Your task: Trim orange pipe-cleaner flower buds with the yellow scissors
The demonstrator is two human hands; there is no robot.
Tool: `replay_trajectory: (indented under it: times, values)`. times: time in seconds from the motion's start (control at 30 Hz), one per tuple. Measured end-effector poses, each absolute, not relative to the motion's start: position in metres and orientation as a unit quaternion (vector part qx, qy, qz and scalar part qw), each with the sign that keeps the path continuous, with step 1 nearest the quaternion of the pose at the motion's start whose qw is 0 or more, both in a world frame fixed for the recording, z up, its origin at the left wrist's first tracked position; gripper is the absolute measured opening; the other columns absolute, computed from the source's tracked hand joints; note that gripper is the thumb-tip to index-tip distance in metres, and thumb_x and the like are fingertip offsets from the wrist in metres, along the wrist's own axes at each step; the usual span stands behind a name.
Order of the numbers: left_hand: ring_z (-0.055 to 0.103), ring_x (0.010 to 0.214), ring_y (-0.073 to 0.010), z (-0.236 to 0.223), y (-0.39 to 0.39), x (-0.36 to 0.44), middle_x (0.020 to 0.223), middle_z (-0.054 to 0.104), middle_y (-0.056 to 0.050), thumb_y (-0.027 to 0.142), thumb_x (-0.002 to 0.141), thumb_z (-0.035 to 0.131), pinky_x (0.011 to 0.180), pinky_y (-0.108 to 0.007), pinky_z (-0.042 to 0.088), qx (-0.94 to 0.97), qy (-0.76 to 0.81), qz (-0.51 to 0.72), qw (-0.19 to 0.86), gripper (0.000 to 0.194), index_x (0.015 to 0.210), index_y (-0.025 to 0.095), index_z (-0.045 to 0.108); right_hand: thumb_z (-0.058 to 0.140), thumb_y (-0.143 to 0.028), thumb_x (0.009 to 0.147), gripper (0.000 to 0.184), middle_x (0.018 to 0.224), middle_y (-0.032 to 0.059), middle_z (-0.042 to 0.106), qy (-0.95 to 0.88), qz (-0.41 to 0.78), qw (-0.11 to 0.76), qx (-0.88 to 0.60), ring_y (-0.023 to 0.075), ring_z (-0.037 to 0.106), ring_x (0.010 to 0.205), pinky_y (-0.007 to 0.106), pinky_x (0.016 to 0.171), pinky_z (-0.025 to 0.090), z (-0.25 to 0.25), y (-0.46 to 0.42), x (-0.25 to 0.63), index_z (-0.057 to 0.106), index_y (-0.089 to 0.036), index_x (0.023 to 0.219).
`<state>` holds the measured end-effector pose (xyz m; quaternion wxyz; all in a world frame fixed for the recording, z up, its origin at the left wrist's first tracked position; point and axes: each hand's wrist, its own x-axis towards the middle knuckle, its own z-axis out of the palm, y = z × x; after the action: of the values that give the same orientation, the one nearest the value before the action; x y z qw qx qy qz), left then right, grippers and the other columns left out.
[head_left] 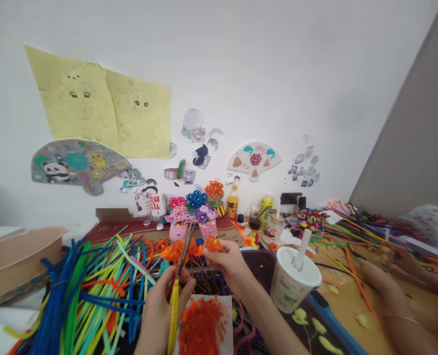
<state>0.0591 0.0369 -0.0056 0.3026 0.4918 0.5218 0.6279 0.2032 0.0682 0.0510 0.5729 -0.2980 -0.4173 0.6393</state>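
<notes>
My left hand (166,292) is closed around scissors (174,310) with a yellow handle, their metal blades pointing up and away. Between the thumb and fingers of my right hand (229,260) is a small orange pipe-cleaner flower (213,243). More orange flowers (172,252) cluster just beyond both hands, with thin stems below them; their exact number is hard to make out. Under my hands lies a white sheet (226,315) covered with orange fuzz (202,326).
Loose pipe cleaners (104,296) spread at left beside a tan basket (15,261). A lidded cup with a straw (290,291) stands near my right forearm. Potted flowers (178,224) and a bottle (232,202) line the back. Another person's arms (392,301) reach in at right.
</notes>
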Motion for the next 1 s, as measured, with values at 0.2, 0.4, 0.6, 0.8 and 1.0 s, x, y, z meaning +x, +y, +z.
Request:
replay_trajectory:
  times: [0.2, 0.4, 0.6, 0.8, 1.0]
  values:
    - [0.067, 0.061, -0.0178, 0.01, 0.032, 0.052, 0.063, 0.066, 0.002, 0.038, 0.057, 0.072, 0.059, -0.027, 0.056, 0.508, 0.521, 0.622, 0.289, 0.024, 0.069, 0.021, 0.06, 0.089, -0.022, 0.052, 0.027, 0.047, -0.0063, 0.048, -0.405, 0.701, 0.524, -0.265, 0.0027, 0.031, 0.043, 0.017, 0.038, 0.016, 0.056, 0.068, 0.209, 0.064, -0.012, 0.055]
    - [0.065, 0.058, -0.0178, 0.03, 0.028, 0.044, 0.063, 0.069, 0.001, 0.041, 0.056, 0.072, 0.056, -0.027, 0.054, 0.518, 0.548, 0.61, 0.243, 0.026, 0.068, 0.021, 0.061, 0.09, -0.024, 0.052, 0.027, 0.056, -0.004, 0.052, -0.35, 0.77, 0.481, -0.231, 0.0017, 0.03, 0.045, 0.013, 0.036, 0.015, 0.056, 0.072, 0.206, 0.069, -0.011, 0.063]
    - [0.063, 0.055, -0.017, 0.023, 0.032, 0.037, 0.064, 0.071, 0.001, 0.042, 0.059, 0.071, 0.054, -0.026, 0.051, 0.536, 0.569, 0.591, 0.199, 0.024, 0.068, 0.022, 0.061, 0.089, -0.031, 0.055, 0.029, 0.067, -0.0012, 0.058, -0.322, 0.789, 0.487, -0.193, 0.0031, 0.038, 0.05, 0.013, 0.035, 0.017, 0.05, 0.077, 0.195, 0.066, -0.013, 0.061]
    - [0.062, 0.055, -0.0159, 0.021, 0.032, 0.029, 0.065, 0.069, 0.002, 0.044, 0.063, 0.069, 0.057, -0.026, 0.052, 0.549, 0.573, 0.577, 0.193, 0.024, 0.072, 0.022, 0.062, 0.089, -0.033, 0.053, 0.032, 0.061, -0.0022, 0.053, -0.34, 0.773, 0.498, -0.196, 0.0037, 0.037, 0.05, 0.016, 0.037, 0.016, 0.049, 0.076, 0.19, 0.069, -0.012, 0.066]
    - [0.064, 0.059, -0.0192, 0.018, 0.034, 0.026, 0.067, 0.069, 0.0, 0.049, 0.061, 0.07, 0.063, -0.032, 0.054, 0.55, 0.59, 0.554, 0.204, 0.032, 0.077, 0.022, 0.062, 0.083, -0.037, 0.062, 0.024, 0.063, 0.0, 0.05, -0.367, 0.751, 0.499, -0.228, 0.0075, 0.038, 0.05, 0.02, 0.04, 0.015, 0.058, 0.064, 0.19, 0.069, -0.018, 0.063]
